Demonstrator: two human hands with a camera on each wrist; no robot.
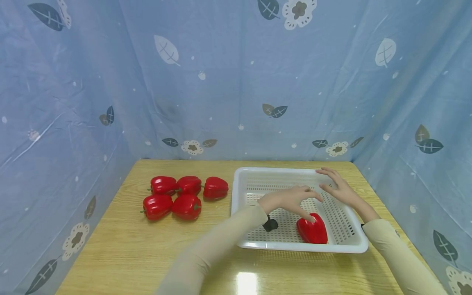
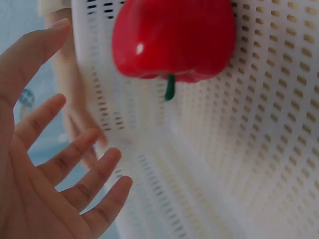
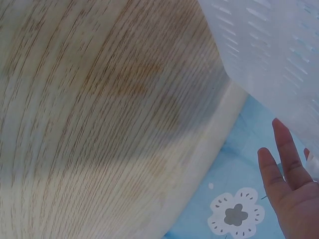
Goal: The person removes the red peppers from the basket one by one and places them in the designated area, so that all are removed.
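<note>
A red bell pepper [image 1: 313,231] lies in the front right part of a white perforated plastic basket [image 1: 291,246]. Above it, inside the basket, my left hand [image 1: 289,199] is spread with its fingers apart. In the left wrist view that hand [image 2: 60,184] holds nothing, and the pepper [image 2: 174,37] with its green stem rests clear of the fingers. My right hand [image 1: 341,191] is at the basket's right rim, fingers extended. The right wrist view shows the right hand's fingers [image 3: 289,159] beside the basket's outer wall [image 3: 269,64]; whether they touch it I cannot tell.
Several red bell peppers [image 1: 186,206] sit grouped on the wooden table [image 1: 121,246], left of the basket. A blue patterned curtain [image 1: 221,102] surrounds the table at the back and both sides. A black wrist camera [image 1: 270,224] hangs beneath my left wrist.
</note>
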